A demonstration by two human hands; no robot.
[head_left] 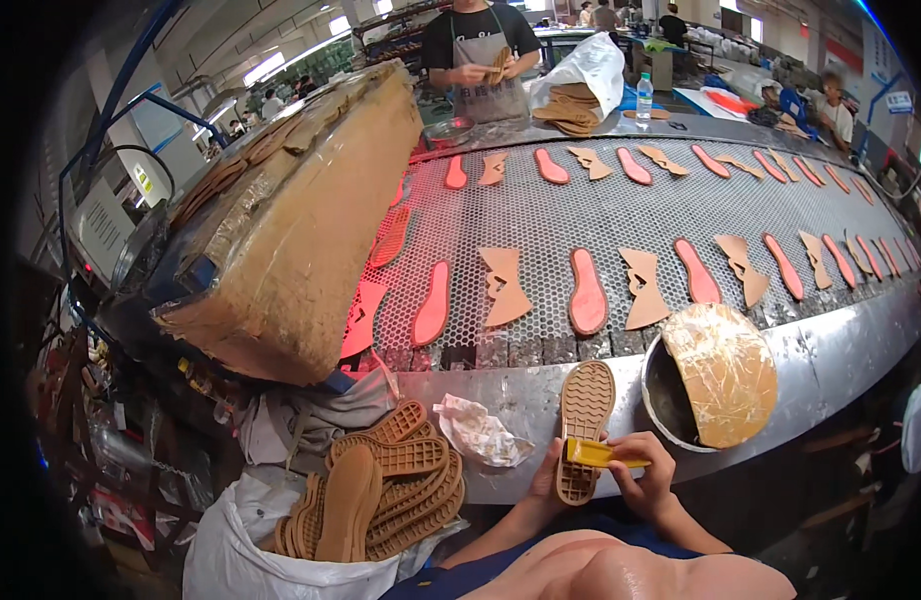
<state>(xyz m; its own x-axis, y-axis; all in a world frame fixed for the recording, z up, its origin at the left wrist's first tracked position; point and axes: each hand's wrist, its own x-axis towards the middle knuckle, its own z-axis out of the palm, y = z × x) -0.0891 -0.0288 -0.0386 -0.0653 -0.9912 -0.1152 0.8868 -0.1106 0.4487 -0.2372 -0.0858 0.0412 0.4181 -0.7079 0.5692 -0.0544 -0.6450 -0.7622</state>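
My left hand (549, 478) grips the lower end of a tan rubber shoe sole (585, 412), tread side up, over the steel ledge of the conveyor. My right hand (642, 472) is closed on a yellow brush (599, 455) and presses it across the sole's heel end. Just right of my hands stands a round metal glue pot (665, 405), half covered by a glue-crusted lid (723, 372).
The mesh conveyor belt (541, 215) carries rows of pink soles and tan cut pieces. A white bag of tan soles (376, 490) sits at lower left, a crumpled rag (478, 432) beside it. A glue-coated machine hood (291, 230) is left. A person in an apron stands across the belt.
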